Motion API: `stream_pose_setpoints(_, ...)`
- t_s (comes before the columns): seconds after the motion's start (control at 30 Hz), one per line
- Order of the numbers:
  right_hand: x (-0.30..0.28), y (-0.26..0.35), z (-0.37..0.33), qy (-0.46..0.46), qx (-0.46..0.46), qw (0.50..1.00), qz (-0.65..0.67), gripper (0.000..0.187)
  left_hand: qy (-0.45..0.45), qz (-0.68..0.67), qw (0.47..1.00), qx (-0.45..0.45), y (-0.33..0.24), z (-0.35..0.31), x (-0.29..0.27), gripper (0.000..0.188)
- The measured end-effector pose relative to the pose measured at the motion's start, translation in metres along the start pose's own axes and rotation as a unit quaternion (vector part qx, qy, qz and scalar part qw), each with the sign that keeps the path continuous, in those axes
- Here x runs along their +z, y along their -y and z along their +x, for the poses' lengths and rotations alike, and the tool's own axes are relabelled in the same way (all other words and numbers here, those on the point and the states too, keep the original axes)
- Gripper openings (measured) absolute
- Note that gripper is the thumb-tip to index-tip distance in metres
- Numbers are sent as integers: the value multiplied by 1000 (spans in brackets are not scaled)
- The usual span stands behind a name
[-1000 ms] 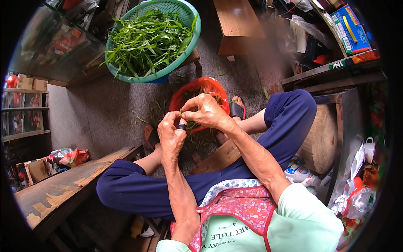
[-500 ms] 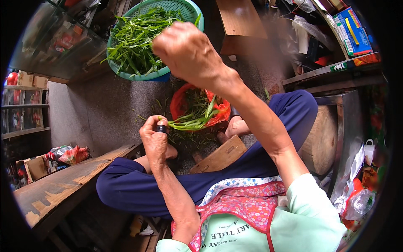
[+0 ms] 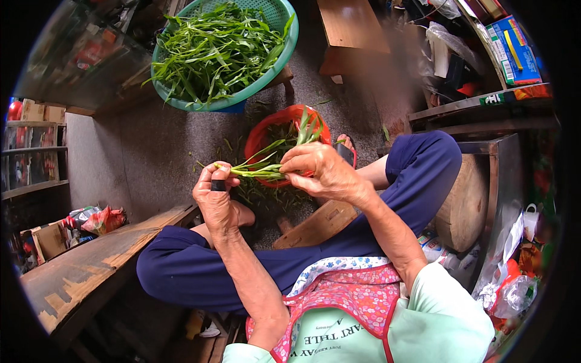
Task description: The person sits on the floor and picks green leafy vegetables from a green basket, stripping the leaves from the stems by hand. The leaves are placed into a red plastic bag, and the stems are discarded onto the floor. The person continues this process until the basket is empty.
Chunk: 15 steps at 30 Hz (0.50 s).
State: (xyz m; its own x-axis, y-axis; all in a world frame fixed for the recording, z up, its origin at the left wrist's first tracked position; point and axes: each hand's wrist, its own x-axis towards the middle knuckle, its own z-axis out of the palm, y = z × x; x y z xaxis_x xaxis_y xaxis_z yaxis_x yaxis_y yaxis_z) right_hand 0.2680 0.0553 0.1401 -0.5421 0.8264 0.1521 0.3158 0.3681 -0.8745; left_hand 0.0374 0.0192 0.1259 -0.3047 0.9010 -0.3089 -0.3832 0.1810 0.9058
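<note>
Over the red plastic bag [image 3: 256, 140] I hold a small bunch of water spinach [image 3: 257, 172] between both hands. My left hand [image 3: 216, 202], with a black band round a digit, pinches the stem ends. My right hand [image 3: 330, 172] grips the same stalks further along, near the leaves, which stick up past its fingers. More green scraps lie inside the bag, partly hidden by my hands. Beyond it, a teal plastic colander [image 3: 289, 51] is heaped with leafy water spinach [image 3: 218, 51].
Loose green bits [image 3: 266, 196] litter the floor around the bag. A low wooden stool [image 3: 318, 224] stands between my legs. A wooden bench [image 3: 351, 27] is at the far side, a worn plank [image 3: 103, 266] on the left, and a cluttered shelf [image 3: 472, 103] on the right.
My right hand has come down from beside the colander to the stalks and closed on them. My left hand has kept its pinch, shifting slightly left.
</note>
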Motion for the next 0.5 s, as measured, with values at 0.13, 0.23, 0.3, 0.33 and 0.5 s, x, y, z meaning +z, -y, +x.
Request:
stream_pose_setpoints(0.13, 22, -13, -3, -61, -46, 996, -47, 10, 11, -155, 984, -82, 2, 3, -7, 5)
stream_pose_setpoints(0.23, 31, -18, -1, -100, -5, 995, 19, 13, 57, -280, 945, -162, 2, 3, -14, 8)
stream_pose_setpoints(0.3, 33, -22, -3, -89, 60, 989, 103, 14, 48, -292, 938, -183, 2, 0, -9, 9)
stream_pose_setpoints(0.33, 34, -25, -4, -84, 93, 982, 144, 14, 44, -298, 934, -193, 1, -1, -5, 10)
stream_pose_setpoints(0.5, 25, -31, -13, -26, 172, 963, 207, 7, -53, -99, 984, -140, -8, -8, 17, 10)
